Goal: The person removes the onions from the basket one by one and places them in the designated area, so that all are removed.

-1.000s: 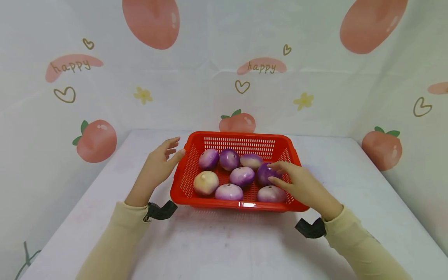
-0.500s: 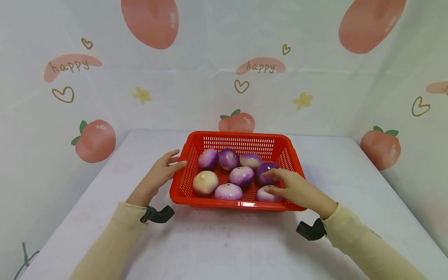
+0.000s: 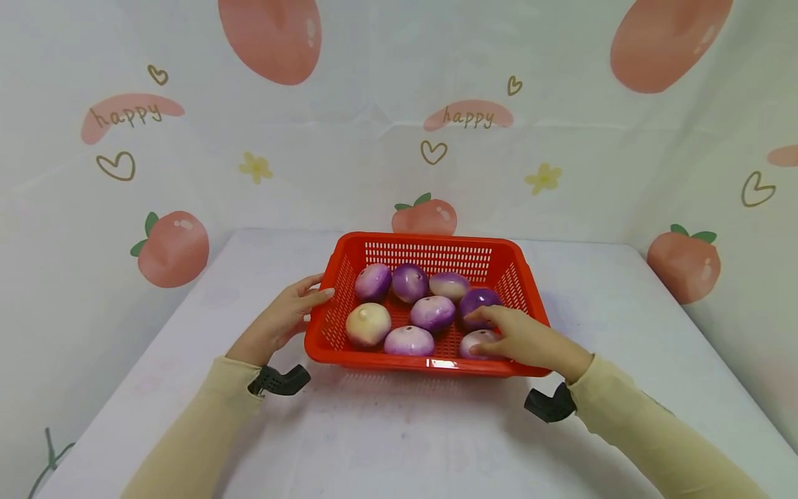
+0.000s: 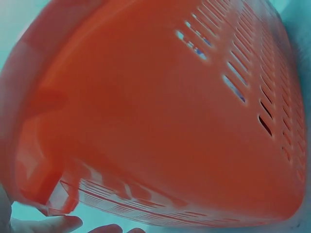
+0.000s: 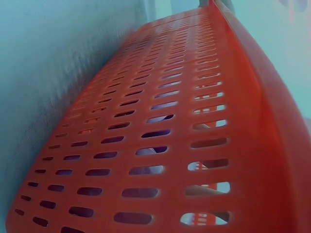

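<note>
In the head view, a red plastic basket (image 3: 436,365) with slotted walls holds several shiny purple-and-white onions. My left hand (image 3: 277,326) grips the basket's left rim, thumb over the edge and the other fingers outside the wall. Its fingertips show under the rim in the left wrist view. My right hand (image 3: 530,341) reaches over the front right corner and has thumb and fingers around a pale purple onion (image 3: 479,339), partly hidden by the hand. Just behind that one lies a dark purple onion (image 3: 479,300).
A pale yellow onion (image 3: 368,324) sits at the basket's front left, beside a purple-white onion (image 3: 409,341). The basket stands on a white table (image 3: 399,430). A white printed cloth (image 3: 349,159) hangs behind.
My left hand has come down and closed on the basket's left rim. My right hand has moved from the dark purple onion toward me, onto the front right onion.
</note>
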Available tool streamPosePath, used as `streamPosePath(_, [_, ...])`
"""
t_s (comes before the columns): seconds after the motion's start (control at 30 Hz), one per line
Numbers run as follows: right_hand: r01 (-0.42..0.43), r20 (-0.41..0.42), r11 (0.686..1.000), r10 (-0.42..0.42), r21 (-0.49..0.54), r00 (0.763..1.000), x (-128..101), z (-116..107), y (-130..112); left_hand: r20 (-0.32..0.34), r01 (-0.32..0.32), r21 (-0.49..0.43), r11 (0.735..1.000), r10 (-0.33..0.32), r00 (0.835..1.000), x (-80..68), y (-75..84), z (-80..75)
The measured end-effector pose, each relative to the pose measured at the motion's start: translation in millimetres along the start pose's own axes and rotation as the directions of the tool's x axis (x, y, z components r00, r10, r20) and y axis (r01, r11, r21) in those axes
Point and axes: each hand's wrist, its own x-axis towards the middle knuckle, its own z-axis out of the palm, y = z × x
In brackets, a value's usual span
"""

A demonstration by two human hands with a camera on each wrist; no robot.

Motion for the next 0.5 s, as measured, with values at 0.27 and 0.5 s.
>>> streamPosePath(0.27, [0.007,0.025,0.999,-0.006,-0.032,1.000,0.8,-2.7,0.3,0.015,0.051,-0.075,0.996,-0.051,0.999,-0.9,-1.3,0.3])
streamPosePath(0.5, [-0.006,0.064,0.999,0.009,-0.048,0.998,3.9,-1.5,1.5,0.031,0.051,-0.091,0.995,-0.049,0.998,-1.1,-2.3,-1.3])
